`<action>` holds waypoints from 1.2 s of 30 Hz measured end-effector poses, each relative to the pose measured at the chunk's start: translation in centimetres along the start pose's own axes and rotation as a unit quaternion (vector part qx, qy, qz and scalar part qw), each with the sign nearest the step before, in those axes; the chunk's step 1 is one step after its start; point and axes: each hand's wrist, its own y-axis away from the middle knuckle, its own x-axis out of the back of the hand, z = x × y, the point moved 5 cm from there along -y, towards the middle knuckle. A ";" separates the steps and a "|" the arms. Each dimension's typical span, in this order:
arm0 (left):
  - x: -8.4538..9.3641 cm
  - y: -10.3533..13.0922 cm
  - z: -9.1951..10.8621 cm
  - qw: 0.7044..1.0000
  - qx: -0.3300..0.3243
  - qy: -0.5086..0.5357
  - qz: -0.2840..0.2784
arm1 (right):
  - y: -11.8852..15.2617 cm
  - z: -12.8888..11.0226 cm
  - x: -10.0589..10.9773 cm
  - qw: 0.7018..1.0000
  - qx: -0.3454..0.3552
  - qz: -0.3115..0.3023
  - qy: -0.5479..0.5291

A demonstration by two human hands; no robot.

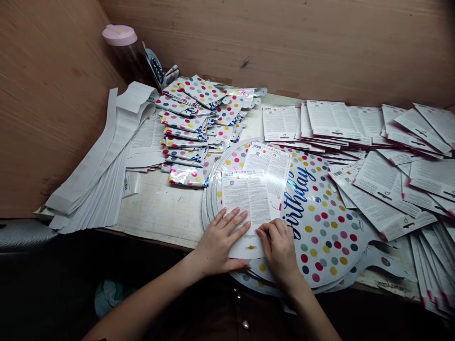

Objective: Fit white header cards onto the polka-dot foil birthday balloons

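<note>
A printed white card [249,196] lies on a stack of round polka-dot foil balloons [323,237] with blue lettering. My left hand [225,239] rests on the card's lower left part, its fingers spread. At the card's right edge, my right hand [279,246] has its thumb and fingers pressed together; whatever they hold is too small to make out. Partly under the first card is a second printed card [277,166], tilted, on the balloon.
Folded polka-dot packets [185,121] are piled behind on the left, beside a fanned bundle of white strips [103,166]. A pink-lidded container [121,38] stands at the back left. Many printed cards [330,118] cover the right side. Wooden panels [284,47] enclose the table.
</note>
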 end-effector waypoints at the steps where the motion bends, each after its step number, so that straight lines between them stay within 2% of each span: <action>1: 0.0 0.0 0.0 1.000 -0.001 0.002 0.001 | 0.0 -0.1 -0.2 1.000 0.000 -0.004 0.008; 6: 0.0 0.1 0.1 1.000 -0.004 0.003 -0.002 | 1.3 -0.9 0.3 0.999 0.025 -0.041 -0.009; 8: 0.1 0.1 -0.1 1.000 -0.015 0.003 0.002 | 2.9 -1.2 1.3 0.990 0.056 -0.119 -0.050; 10: 0.3 0.2 -0.2 0.999 -0.041 0.004 0.023 | 4.7 -1.0 2.6 0.969 0.085 -0.217 -0.076; 12: 0.7 0.6 -0.2 0.994 -0.089 0.009 0.070 | 5.9 -0.4 4.1 0.958 0.089 -0.262 -0.071; 15: 1.2 1.6 0.4 0.975 -0.165 0.010 0.149 | 5.2 0.1 5.2 0.971 0.066 -0.216 -0.072; 17: 1.4 2.0 0.9 0.966 -0.176 0.012 0.188 | 4.1 -0.3 4.4 0.975 0.070 -0.188 -0.092; 19: 1.5 1.9 1.1 0.966 -0.126 0.015 0.224 | 3.0 -1.0 3.0 0.979 0.080 -0.152 -0.107; 21: 1.5 1.5 1.1 0.966 -0.043 0.009 0.256 | 2.0 -1.1 1.7 0.986 0.053 -0.101 -0.122; 24: 1.3 0.9 0.8 0.954 0.080 -0.040 0.287 | 1.2 0.0 0.8 0.989 -0.078 -0.023 -0.120; 27: 1.1 0.9 0.2 0.931 0.209 -0.113 0.278 | 1.2 1.1 0.7 0.975 -0.215 0.020 -0.044; 29: 0.8 1.2 0.1 0.925 0.265 -0.118 0.245 | 1.4 1.1 0.7 0.964 -0.265 0.019 -0.011; 31: 0.6 1.6 0.2 0.930 0.286 -0.080 0.216 | 1.6 0.7 0.7 0.957 -0.290 0.009 -0.031; 33: 0.8 1.9 0.3 0.935 0.291 -0.035 0.199 | 1.4 0.1 0.9 0.946 -0.292 -0.023 -0.141; 34: 1.1 2.0 0.2 0.936 0.287 -0.015 0.202 | 1.1 0.0 1.1 0.927 -0.292 -0.054 -0.227; 36: 2.3 1.8 -0.2 0.931 0.276 0.016 0.237 | -0.4 0.4 2.2 0.868 -0.304 -0.101 -0.380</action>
